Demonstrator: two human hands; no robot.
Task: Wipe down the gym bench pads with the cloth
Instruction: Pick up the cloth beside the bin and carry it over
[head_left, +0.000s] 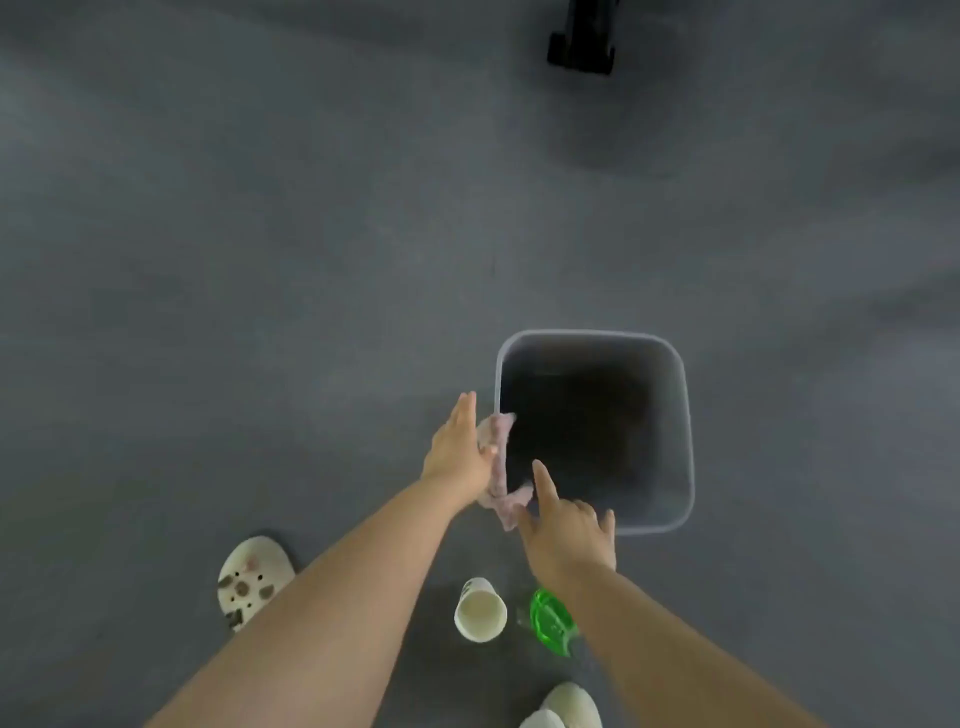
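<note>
Two bare forearms reach forward from the bottom of the frame over a grey floor (260, 260), and between the hands hangs the cloth (500, 467), a crumpled pinkish rag draped against the near left corner of a square grey bin (688, 441). One end of the cloth lies over the bin's left rim; the other end trails down toward the near corner. The left hand (457, 449) presses against the upper part of the cloth from the outside of the bin, fingers stretched flat and apart; whether its thumb pinches the fabric cannot be told. The right hand (569, 530) touches the lower end of the cloth with its thumb side, index finger pointing out over the bin's dark opening, its grip loose and fingers spread. Just below the right wrist stand a white paper cup (480, 610) and, beside it, a green plastic object (551, 621), partly hidden by the right forearm. White clogs (252, 579) show at the left and at the bottom edge. Well apart, at the top edge, stands a black equipment foot (582, 47).
</note>
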